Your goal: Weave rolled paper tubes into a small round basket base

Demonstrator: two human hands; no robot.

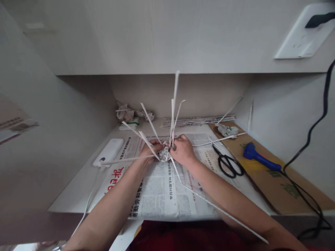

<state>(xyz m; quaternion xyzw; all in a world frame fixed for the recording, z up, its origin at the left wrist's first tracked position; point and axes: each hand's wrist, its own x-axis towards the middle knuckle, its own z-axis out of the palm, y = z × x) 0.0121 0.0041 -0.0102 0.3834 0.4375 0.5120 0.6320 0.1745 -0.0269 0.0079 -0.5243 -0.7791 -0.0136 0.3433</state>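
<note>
A small woven piece of rolled paper strips (164, 154) sits between my two hands, above the newspaper (157, 195). Several long white paper strips (175, 90) fan out from it, upward and to both sides. My left hand (151, 150) grips its left side with bent fingers. On the right, my right hand (182, 149) pinches the base of the strips, fingers closed. One long paper strip (209, 202) trails from the piece across my right forearm toward the lower right. Part of the weave is hidden behind my fingers.
Black scissors (230, 165) lie right of my hands. A blue glue gun (261, 157) rests on cardboard (277, 195), its black cord hanging at right. A white power bank-like box (108, 152) is at left. Rolled paper sticks (193, 121) lie along the back wall.
</note>
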